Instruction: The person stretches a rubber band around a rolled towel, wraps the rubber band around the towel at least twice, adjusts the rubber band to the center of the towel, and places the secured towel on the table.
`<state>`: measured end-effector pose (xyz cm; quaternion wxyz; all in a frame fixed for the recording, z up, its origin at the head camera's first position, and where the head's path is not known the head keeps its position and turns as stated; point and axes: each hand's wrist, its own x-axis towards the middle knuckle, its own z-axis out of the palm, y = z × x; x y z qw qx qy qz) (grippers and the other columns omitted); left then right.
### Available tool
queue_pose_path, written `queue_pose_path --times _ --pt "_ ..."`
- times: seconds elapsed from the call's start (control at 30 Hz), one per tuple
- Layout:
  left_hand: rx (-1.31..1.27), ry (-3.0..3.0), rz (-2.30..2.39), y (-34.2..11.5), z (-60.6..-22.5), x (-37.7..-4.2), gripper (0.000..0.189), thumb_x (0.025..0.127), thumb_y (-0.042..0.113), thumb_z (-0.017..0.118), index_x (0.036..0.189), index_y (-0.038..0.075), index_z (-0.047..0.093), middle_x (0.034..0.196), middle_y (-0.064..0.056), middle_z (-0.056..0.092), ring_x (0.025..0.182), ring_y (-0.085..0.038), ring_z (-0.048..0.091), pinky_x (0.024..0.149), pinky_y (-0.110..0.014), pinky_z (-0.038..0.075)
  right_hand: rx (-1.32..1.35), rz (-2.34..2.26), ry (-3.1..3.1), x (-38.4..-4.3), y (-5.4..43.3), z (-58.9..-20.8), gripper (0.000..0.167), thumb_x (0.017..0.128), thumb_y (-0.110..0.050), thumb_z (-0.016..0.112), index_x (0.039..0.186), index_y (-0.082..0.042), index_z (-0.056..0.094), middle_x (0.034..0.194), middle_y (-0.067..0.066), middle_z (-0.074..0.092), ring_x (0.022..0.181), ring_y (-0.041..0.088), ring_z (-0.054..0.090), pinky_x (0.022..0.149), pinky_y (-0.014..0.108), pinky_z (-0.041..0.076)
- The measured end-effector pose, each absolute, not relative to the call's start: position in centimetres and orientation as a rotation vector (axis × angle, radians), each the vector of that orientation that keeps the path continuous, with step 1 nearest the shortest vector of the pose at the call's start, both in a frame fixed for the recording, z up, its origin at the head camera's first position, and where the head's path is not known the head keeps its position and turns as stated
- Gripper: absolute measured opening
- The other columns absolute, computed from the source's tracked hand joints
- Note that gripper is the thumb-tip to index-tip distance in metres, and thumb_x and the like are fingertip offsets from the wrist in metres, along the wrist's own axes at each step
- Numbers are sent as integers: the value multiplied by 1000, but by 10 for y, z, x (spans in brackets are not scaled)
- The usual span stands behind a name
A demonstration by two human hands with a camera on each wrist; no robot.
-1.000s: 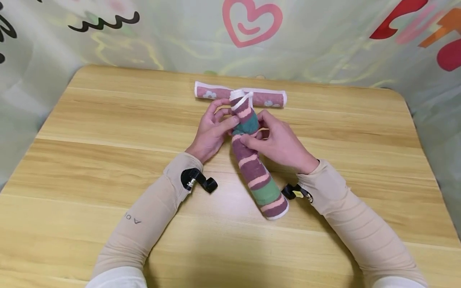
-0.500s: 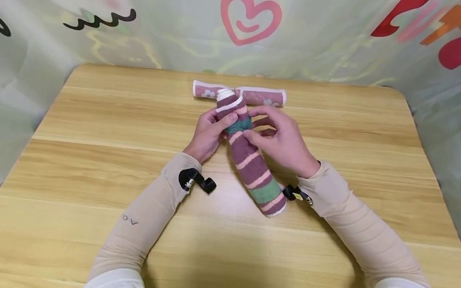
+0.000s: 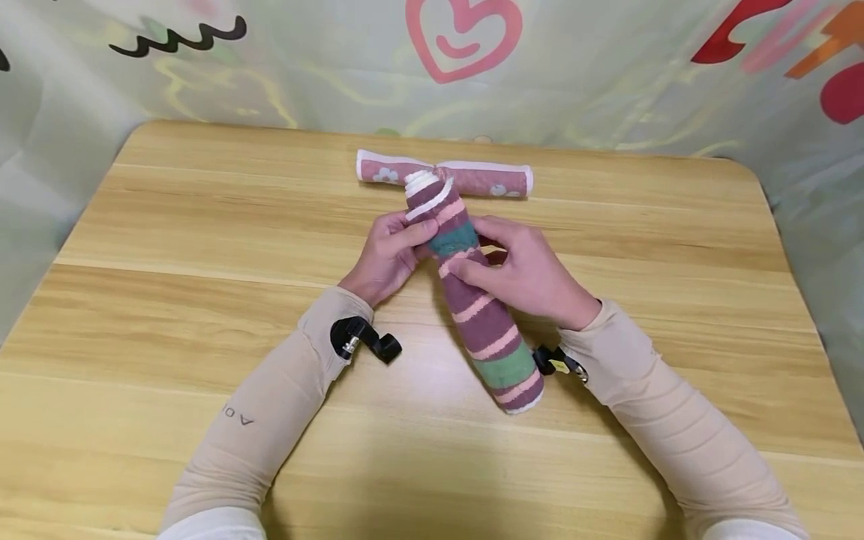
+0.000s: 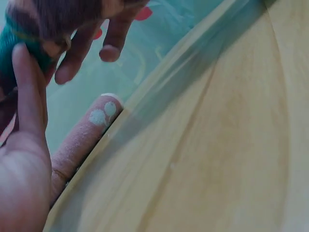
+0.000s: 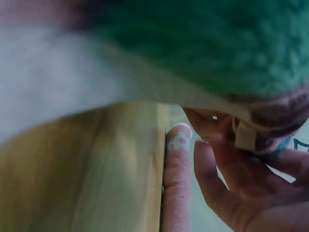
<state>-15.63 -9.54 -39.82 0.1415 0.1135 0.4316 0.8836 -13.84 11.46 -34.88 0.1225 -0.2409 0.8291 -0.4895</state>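
Observation:
A rolled striped towel (image 3: 482, 319), maroon, pink and green with white edges, slants between both hands, its lower end toward me. My left hand (image 3: 388, 255) grips the upper part, thumb across the front near the teal band and the other fingers mostly hidden behind. Just below that band, my right hand (image 3: 533, 270) pinches the roll, thumb in front and fingers behind its right side. In the left wrist view the left hand (image 4: 29, 169) lies against the teal band. Green pile of the towel (image 5: 207, 43) fills the top of the right wrist view.
A second rolled towel (image 3: 496, 180), pink with pale flowers and drawn in at its middle, lies near the far edge of the wooden table (image 3: 202, 262). A painted curtain (image 3: 324, 67) hangs behind the table.
The striped towel's upper end has swung left. At the teal band it looked pinched in earlier and is smoother now. My right fingers, spread half a second ago, have closed in behind the roll.

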Motion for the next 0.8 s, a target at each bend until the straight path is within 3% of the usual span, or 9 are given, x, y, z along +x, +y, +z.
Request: queue_pose_path --times 0.07,0.17,0.23,0.37,0.5,0.6,0.7,0.8 --pt "368 1188 2525 -98 -398 -156 14 91 11 78 103 6 73 97 -3 75 78 -10 72 68 -19 61 -720 -1423 2373 -139 116 -347 35 95 -19 68 130 -17 69 126 -1 70 99 14 69 81 28 64" --pt "387 1196 2491 -99 -399 -155 44 75 28 94 107 8 71 97 -2 73 76 -10 69 59 -19 57 -757 -1395 2325 -141 118 -345 32 94 -13 61 124 -14 71 125 2 69 103 17 65 83 29 62" --pt "378 1246 2482 -99 -399 -155 53 68 34 97 108 12 71 99 -1 73 77 -11 68 57 -19 54 -746 -1351 2330 -142 119 -344 29 95 -14 59 121 -13 71 118 4 70 100 19 65 82 30 61" --pt "332 1399 2491 -97 -400 -156 63 63 42 98 113 17 68 102 2 71 79 -10 64 57 -21 49 -624 -1270 2379 -140 119 -340 36 96 -23 59 132 -17 61 111 8 71 95 21 68 80 35 61" --pt "267 1506 2503 -94 -398 -156 41 84 21 86 118 17 64 101 5 72 74 -8 61 56 -21 44 -512 -1299 2427 -136 117 -335 42 100 -33 63 138 -20 50 109 9 74 92 21 73 79 36 61" --pt "251 1504 2518 -93 -397 -156 33 88 6 70 119 14 64 101 4 72 74 -7 60 56 -20 43 -505 -1325 2447 -133 115 -335 47 101 -40 65 137 -17 46 102 8 76 87 19 74 74 36 62" --pt "242 1455 2535 -90 -397 -157 46 80 21 89 117 11 64 101 3 74 79 -7 64 60 -19 49 -538 -1330 2459 -130 113 -336 53 100 -39 68 138 -16 40 94 8 76 80 18 73 69 34 61" --pt "209 1443 2547 -88 -397 -157 66 63 41 100 111 10 67 98 2 74 83 -8 67 61 -19 51 -576 -1376 2425 -128 113 -337 55 99 -29 69 138 -16 32 89 10 73 75 19 71 67 32 60"
